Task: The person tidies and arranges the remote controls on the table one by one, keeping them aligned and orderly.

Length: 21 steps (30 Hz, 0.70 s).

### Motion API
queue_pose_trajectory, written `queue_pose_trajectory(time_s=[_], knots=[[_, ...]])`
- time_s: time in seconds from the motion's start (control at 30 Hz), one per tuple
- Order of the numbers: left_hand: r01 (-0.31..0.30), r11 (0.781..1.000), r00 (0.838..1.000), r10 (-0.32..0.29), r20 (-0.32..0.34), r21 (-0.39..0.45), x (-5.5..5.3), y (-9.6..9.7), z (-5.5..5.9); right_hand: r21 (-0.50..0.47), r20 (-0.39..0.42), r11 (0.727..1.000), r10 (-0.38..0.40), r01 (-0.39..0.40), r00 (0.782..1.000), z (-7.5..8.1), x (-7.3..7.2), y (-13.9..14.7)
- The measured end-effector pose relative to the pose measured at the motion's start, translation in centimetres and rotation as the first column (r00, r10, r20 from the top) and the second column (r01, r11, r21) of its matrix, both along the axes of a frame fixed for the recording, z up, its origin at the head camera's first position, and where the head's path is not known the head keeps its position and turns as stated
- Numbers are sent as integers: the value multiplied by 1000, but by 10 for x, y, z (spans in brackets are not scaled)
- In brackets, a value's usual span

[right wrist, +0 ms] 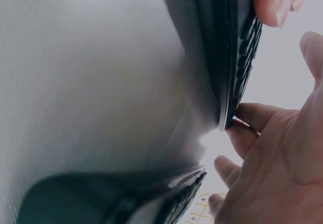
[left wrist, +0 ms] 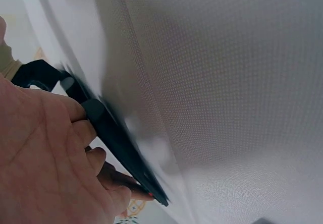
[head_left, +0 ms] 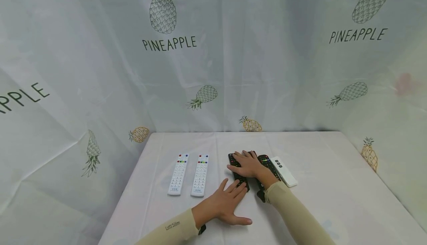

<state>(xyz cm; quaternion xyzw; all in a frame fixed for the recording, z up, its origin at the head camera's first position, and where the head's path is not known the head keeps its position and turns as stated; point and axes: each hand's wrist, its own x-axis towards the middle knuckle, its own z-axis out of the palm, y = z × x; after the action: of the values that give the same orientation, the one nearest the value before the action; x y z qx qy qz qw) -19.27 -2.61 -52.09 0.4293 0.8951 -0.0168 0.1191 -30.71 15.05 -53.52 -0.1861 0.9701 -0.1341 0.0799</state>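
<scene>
the table (head_left: 333, 185) fills the lower middle of the head view, with the hanging cloth (head_left: 283, 63) behind it. left of centre on the tabletop, the outer left remote (head_left: 178, 174) and inner left remote (head_left: 200, 176) lie side by side, apart. to their right, the middle remote (head_left: 232, 159) lies with the right hand (head_left: 248, 166) over its far part and the left hand (head_left: 225, 204), lower in the frame, touching its near end. right of that, the neighbouring remote (head_left: 269, 166) lies partly behind the right hand, the outermost right remote (head_left: 284, 172) just beside it.
</scene>
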Motion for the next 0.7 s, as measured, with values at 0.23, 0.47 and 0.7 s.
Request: queue_pose_trajectory(time_s=[0.23, 0.47, 0.7], knots=[[0, 1000, 1000, 0, 0, 18, 0, -2, 0, 3, 3, 1000, 4, -4, 1000, 0, 0, -3], [-5, 1000, 1000, 5, -15, 9, 2, -10, -3, -18, 11, 1000, 26, -26, 1000, -2, 0, -5], [-7, 1000, 999, 8, -38, 10, 3, -13, -3, -35, 2, 998, 46, -46, 999, -2, 1, -9]])
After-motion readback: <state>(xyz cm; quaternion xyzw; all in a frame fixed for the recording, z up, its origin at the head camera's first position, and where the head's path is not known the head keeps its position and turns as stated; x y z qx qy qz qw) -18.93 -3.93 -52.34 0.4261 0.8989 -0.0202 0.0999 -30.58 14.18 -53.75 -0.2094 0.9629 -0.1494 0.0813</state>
